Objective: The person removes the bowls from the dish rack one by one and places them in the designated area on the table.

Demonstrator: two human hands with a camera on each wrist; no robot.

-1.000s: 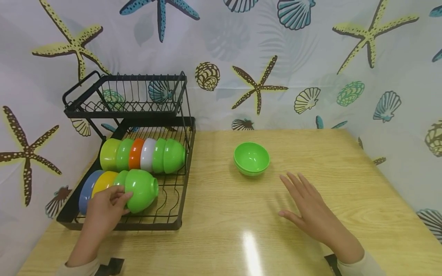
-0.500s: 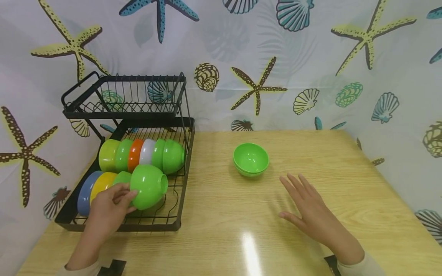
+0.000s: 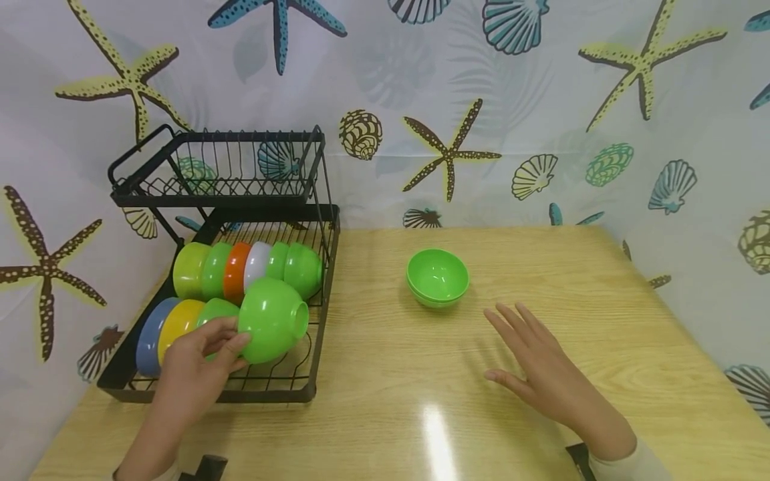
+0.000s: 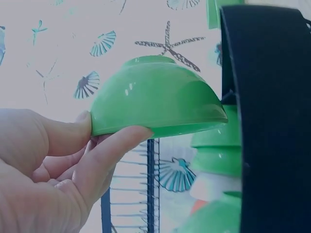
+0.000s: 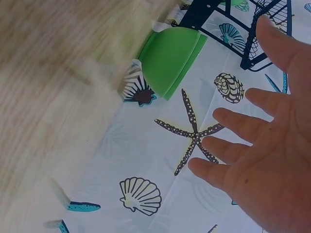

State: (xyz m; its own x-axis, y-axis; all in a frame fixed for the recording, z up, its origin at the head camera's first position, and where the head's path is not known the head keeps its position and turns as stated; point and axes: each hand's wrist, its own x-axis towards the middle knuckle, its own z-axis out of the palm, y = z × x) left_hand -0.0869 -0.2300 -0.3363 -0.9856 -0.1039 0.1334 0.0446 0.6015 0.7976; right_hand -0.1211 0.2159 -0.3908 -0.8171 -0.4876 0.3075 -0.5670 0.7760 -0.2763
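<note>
Evidently partway: at least two nested green bowls [image 3: 438,277] sit upright on the tabletop [image 3: 385,374] near mid-frame, while the held green bowl [image 3: 269,321], left of centre over the front of the black rack [image 3: 265,395], is yet to be set down. It is tipped on its side, foot toward the right. The left hand [image 3: 198,354] pinches its rim between thumb and fingers; the right hand [image 3: 541,367], lower right of the frame, has its fingers straight and parted, holding nothing. On the rack's lower tier stand a front row [image 3: 176,326] of three bowls and a back row [image 3: 236,270] of six.

As for edges, the rack's right rim lies just beyond the held bowl's foot; whether the bowl touches a neighbour is hard to tell. Past that rim, a broad stretch of wood reaches the nested bowls, so sideways room looks generous; behind them the tabletop ends at the patterned backdrop [image 3: 385,73].
</note>
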